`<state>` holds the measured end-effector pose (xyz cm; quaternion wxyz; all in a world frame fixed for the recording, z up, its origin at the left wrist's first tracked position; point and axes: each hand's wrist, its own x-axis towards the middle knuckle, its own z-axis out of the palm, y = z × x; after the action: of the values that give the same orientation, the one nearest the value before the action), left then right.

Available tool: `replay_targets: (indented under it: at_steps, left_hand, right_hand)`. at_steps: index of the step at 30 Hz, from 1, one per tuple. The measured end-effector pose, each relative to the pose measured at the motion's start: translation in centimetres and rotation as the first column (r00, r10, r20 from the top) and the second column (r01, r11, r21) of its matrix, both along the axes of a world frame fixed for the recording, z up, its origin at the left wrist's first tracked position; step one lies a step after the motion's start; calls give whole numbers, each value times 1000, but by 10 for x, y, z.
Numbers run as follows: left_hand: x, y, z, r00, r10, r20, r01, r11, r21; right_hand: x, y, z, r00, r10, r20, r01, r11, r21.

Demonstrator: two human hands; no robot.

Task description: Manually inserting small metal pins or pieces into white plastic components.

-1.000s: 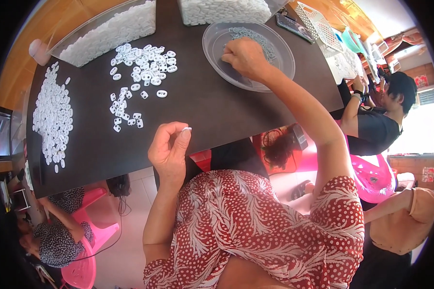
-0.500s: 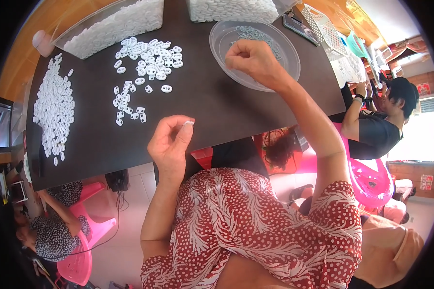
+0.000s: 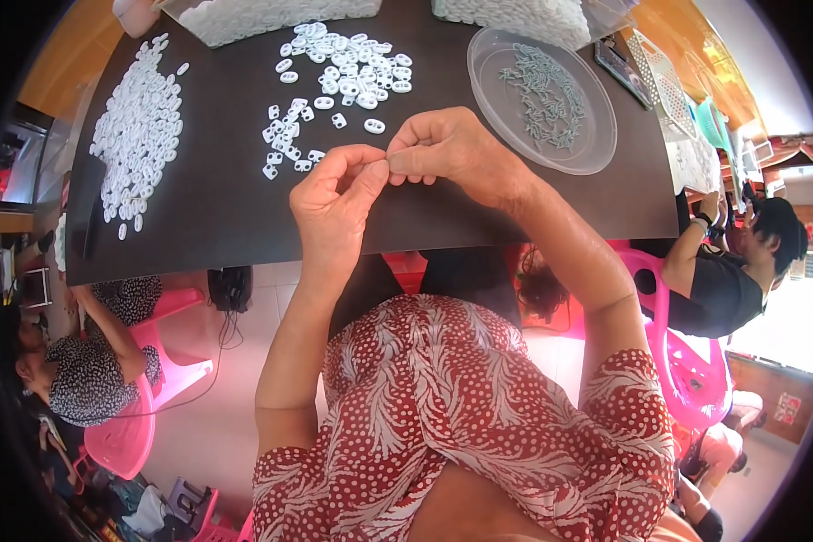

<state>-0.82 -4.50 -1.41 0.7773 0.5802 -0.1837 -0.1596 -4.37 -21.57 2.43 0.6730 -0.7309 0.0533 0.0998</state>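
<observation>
In front of me, over the table's near half, both hands meet at the fingertips. My left hand (image 3: 339, 194) pinches a small white plastic piece, now nearly all hidden by the thumb and forefinger. Against it, my right hand (image 3: 456, 158) is closed in a pinch; whatever it holds is too small and covered to make out. Just beyond them lie small white two-hole blocks (image 3: 283, 134) and a pile of white oval two-hole pieces (image 3: 343, 63). Right of the hands, a clear round plastic tray (image 3: 596, 149) contains many thin grey screw-like pieces (image 3: 542, 90).
A long heap of white oval pieces (image 3: 140, 131) covers the dark table's (image 3: 217, 199) left side. Two clear bins (image 3: 271, 23) of white pieces stand at the back. A phone (image 3: 625, 74) lies far right beside a white basket (image 3: 664, 86). People sit at both sides.
My right hand has come away from the round tray, leftward and nearer, to meet my left hand's fingertips. The view has shifted, so the table sits higher and further right.
</observation>
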Motion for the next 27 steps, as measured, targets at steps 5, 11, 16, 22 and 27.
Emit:
replay_targets:
  at_steps: [5, 11, 16, 22, 27]
  left_hand:
    - [8, 5, -5, 1000, -12, -2, 12, 995, 101]
    - [12, 10, -1, 996, -18, 82, 0, 977, 215]
    - [17, 12, 1, 999, -3, 39, -5, 978, 209]
    - [20, 12, 4, 996, 47, 78, -67, 958, 278]
    - [30, 12, 17, 996, 49, -75, -24, 953, 302]
  right_hand:
    - [3, 6, -6, 996, -80, 33, 79, 996, 28]
    - [7, 14, -6, 987, -141, 75, 133, 986, 100]
    - [8, 21, -13, 971, -134, 199, 147, 988, -52]
    - [7, 37, -14, 893, -149, 424, 262, 939, -224]
    - [10, 38, -19, 757, -61, 650, 368, 863, -347]
